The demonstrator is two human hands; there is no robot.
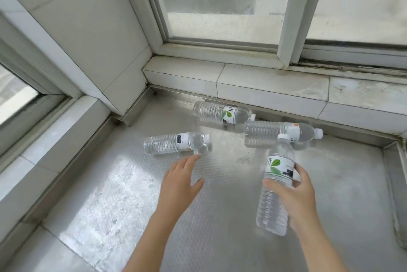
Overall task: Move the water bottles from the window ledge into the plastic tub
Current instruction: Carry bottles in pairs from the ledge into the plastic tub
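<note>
My right hand (295, 192) grips a clear, green-labelled water bottle (275, 185); my left hand (182, 177), fingers open, hovers just beside another lying bottle (174, 144).

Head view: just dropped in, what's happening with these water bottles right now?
A person is clearing bottles off the metal ledge. The right hand grips one bottle, lifted and tilted. The open left hand reaches toward a bottle lying on its side. Two more bottles lie near the window. No tub is in view.
</note>
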